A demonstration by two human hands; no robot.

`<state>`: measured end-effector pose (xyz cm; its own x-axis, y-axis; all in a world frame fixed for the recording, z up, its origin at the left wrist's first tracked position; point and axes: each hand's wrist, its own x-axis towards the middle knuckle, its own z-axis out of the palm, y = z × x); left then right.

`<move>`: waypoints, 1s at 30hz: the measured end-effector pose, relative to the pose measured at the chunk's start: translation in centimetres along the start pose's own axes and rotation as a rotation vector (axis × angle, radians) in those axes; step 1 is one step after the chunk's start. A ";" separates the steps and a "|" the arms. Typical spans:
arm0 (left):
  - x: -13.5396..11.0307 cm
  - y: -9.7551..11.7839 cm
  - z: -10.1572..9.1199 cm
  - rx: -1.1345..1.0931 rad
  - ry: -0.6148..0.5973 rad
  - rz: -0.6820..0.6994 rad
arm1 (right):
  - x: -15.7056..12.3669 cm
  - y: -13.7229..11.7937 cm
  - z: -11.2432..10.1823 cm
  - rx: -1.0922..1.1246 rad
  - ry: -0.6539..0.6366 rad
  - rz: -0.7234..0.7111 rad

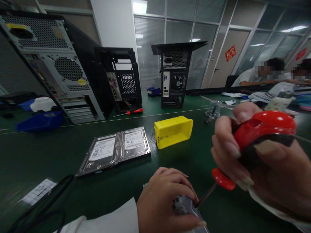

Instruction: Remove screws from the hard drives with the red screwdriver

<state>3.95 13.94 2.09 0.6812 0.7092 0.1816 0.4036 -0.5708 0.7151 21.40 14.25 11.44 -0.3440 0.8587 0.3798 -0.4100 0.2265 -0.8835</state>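
Observation:
My right hand (257,168) is closed round the red and black handle of a screwdriver (262,132), held close to the camera. Its dark shaft slants down and left, and the tip meets a silver hard drive (184,207) at the bottom edge. My left hand (165,200), in a white sleeve, is curled over that drive and presses it onto the green table (189,155). Most of the drive is hidden under the fingers.
Two more hard drives (116,150) lie side by side left of centre, with a yellow bin (173,131) to their right. Three computer cases (60,64) (121,79) (175,77) stand behind. Another red screwdriver (132,112), blue bins (40,120), black cables and two seated people at far right.

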 end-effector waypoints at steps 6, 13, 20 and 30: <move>-0.1 0.0 -0.1 0.009 -0.011 0.000 | -0.7 0.2 -1.4 0.022 -0.194 0.005; 0.0 0.1 0.0 0.020 -0.004 0.002 | -0.9 0.5 -1.6 -0.032 -0.190 0.000; 0.0 0.1 0.0 -0.010 0.009 0.004 | -0.5 0.8 -0.8 0.096 -0.192 -0.004; 0.0 0.0 -0.1 0.001 -0.006 0.006 | -0.6 0.4 -0.9 0.019 -0.159 -0.038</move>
<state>3.91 13.95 2.18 0.6873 0.7034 0.1814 0.4005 -0.5753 0.7132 22.19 14.28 10.62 -0.4569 0.7659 0.4524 -0.4404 0.2470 -0.8631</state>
